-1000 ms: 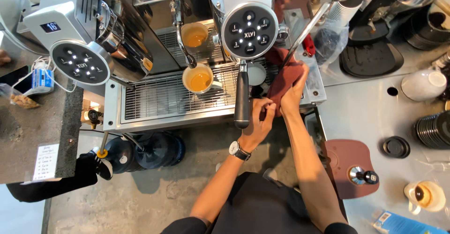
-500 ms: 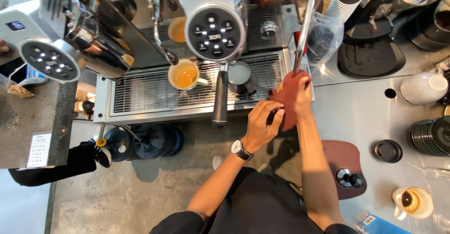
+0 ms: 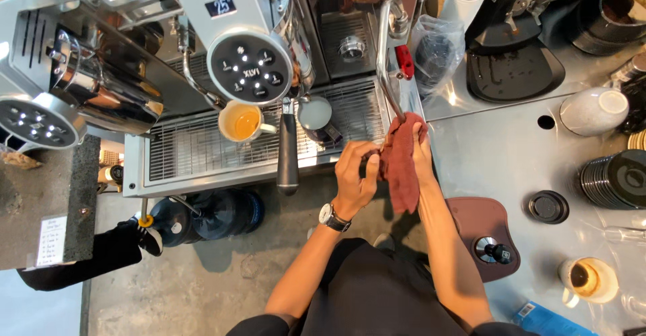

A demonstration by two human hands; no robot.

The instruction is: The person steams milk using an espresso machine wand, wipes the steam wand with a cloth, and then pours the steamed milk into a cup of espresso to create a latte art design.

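A dark red cloth [image 3: 400, 164] hangs between my two hands in front of the espresso machine. My right hand [image 3: 422, 153] grips it from the right, wrapped around the tip of the steel steam wand [image 3: 383, 53]. My left hand [image 3: 357, 176], with a wristwatch, pinches the cloth's left edge. A white cup of espresso [image 3: 241, 122] sits on the drip tray grate [image 3: 182, 151] under the group head. A small grey pitcher [image 3: 315, 114] stands next to the black portafilter handle [image 3: 287, 154].
A steel counter [image 3: 498, 154] lies to the right with a brown tamping mat [image 3: 481, 218] and tamper [image 3: 491, 250], a black lid [image 3: 547, 207], stacked black saucers [image 3: 616, 178], a white bowl [image 3: 592, 110] and a used cup [image 3: 584, 279]. Blue water jugs [image 3: 208, 215] stand on the floor below.
The view has shifted so the machine sits further left. Both hands with the cloth have moved right, up to the steam wand's tip, from beside the portafilter handle.
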